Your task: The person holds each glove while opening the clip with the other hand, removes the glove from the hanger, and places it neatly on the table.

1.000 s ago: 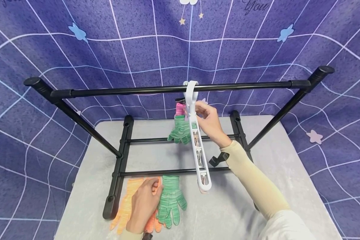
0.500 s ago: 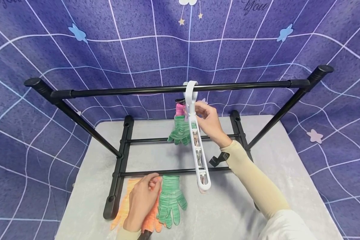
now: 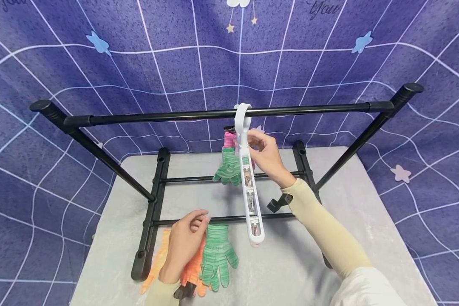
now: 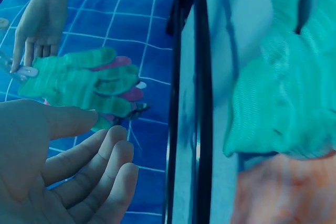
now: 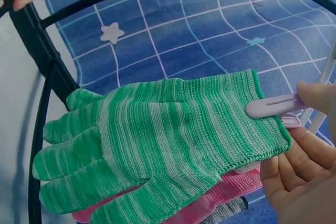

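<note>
My right hand (image 3: pixel 269 157) is raised beside the white clip hanger (image 3: pixel 241 121), which hooks over the rack's top bar. Its thumb and fingers pinch a lilac clothespin (image 5: pixel 270 106) that bites the cuff of a hanging green striped glove (image 5: pixel 173 124). Behind that glove shows part of a pink glove (image 5: pixel 226 190). My left hand (image 3: pixel 185 240) hovers above the orange gloves (image 3: pixel 194 272), holding nothing, its fingers loosely curled. Beside it on the table lies another green glove (image 3: pixel 219 250).
A black rack (image 3: pixel 157 114) stands over the grey table (image 3: pixel 283 263), with two low crossbars (image 3: pixel 229 219) between its feet. Purple gridded cloth (image 3: pixel 313 68) hangs behind and to both sides. A grey glove cuff (image 5: pixel 226 211) shows below the pink glove.
My left hand has moved up and away from the orange gloves, toward the front crossbar. The right hand stays at the clothespin, and the hanger's near end has swung slightly left.
</note>
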Demonstrator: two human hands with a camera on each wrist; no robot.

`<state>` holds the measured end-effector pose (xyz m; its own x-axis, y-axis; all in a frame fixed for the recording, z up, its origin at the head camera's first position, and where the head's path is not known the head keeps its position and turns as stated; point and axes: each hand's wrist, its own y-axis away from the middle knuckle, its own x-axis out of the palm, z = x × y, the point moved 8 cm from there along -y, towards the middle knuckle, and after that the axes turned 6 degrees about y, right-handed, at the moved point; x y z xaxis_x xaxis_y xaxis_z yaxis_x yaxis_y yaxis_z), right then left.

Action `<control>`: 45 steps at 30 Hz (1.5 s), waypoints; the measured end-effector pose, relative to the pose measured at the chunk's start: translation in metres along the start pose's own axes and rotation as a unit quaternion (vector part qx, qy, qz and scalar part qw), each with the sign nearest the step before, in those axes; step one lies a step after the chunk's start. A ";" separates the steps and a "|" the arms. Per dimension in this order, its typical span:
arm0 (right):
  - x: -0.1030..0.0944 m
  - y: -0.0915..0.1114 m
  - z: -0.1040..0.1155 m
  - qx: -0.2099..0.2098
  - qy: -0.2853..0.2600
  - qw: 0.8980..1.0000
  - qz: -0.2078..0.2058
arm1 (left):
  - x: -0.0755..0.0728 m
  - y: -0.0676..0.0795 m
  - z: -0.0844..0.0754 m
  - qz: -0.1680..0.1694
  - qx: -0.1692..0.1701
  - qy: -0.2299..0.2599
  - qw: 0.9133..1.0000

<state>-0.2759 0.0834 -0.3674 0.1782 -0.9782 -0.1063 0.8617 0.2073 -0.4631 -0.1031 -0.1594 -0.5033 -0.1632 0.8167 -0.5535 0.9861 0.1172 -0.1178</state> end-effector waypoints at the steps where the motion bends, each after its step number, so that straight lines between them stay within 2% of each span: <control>1: 0.000 0.000 0.000 -0.002 0.003 1.000 0.001 | 0.001 -0.002 -0.002 0.001 0.002 0.006 1.000; 8: 0.001 0.000 0.001 -0.009 0.009 1.000 0.004 | 0.003 -0.017 -0.014 0.006 0.011 0.065 0.998; 19: 0.002 -0.001 -0.003 -0.010 0.006 1.000 0.011 | -0.006 -0.050 -0.047 -0.011 0.079 0.118 0.990; 26: 0.002 -0.002 0.000 -0.011 0.007 1.000 0.014 | -0.015 -0.073 -0.076 -0.038 0.134 0.148 0.979; 31: 0.002 -0.002 0.000 -0.008 0.002 1.000 0.017 | -0.016 -0.090 -0.092 -0.055 0.155 0.145 0.976; 38: 0.003 -0.003 0.001 0.002 0.009 1.000 0.016 | -0.009 -0.109 -0.116 -0.038 0.170 0.131 0.976; 45: 0.002 -0.003 0.002 0.007 0.008 1.000 0.019 | -0.002 -0.124 -0.124 -0.021 0.152 0.112 0.982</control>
<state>-0.2774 0.0810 -0.3646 0.2036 -0.9692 -0.1388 0.8611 0.2447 -0.4457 -0.2217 -0.1052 -0.3854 -0.1580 0.9226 -0.3518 0.9182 0.0062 -0.3961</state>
